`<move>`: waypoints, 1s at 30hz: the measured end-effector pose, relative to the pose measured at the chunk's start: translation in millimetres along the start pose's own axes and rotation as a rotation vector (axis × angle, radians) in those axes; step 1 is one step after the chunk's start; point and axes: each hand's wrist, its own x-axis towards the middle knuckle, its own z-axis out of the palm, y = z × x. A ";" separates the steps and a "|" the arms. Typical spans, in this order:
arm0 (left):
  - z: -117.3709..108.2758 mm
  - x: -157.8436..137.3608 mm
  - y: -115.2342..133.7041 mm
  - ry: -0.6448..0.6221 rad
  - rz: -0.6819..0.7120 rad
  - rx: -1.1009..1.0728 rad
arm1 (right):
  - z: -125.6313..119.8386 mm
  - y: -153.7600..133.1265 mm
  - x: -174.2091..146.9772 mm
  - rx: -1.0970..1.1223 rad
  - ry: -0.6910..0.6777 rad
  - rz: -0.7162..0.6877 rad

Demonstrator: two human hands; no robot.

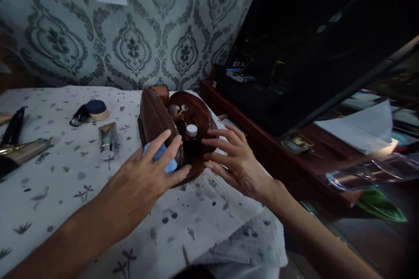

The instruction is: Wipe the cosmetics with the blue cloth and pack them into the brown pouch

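A brown zip bag stands on the patterned cloth in front of me, its top unzipped. Inside it show a small white-capped bottle, brush-like handles and a clear round-ended piece that I cannot name. My left hand is at the bag's near left edge, fingers curled over a bunched light-blue fluffy cloth, fingertips by the zip. How firmly it grips is partly hidden. My right hand has its fingers spread, the tips touching or close to the bag's right rim, with nothing seen in it.
Left on the cloth lie a silver tube, a blue-lidded jar, a small black item and blurred cosmetics. A large black screen leans over a reddish-brown desk with papers.
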 end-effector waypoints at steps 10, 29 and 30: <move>1.3 0.4 -0.8 0.078 0.038 0.020 | 6.7 -3.7 -21.7 -0.004 0.001 -0.009; -21.0 -10.0 -11.2 -0.095 0.031 0.028 | 32.3 -1.7 -15.9 0.016 0.006 0.041; -18.7 -14.9 -12.2 -0.088 0.022 0.031 | 34.9 -2.8 -17.0 0.015 0.016 0.044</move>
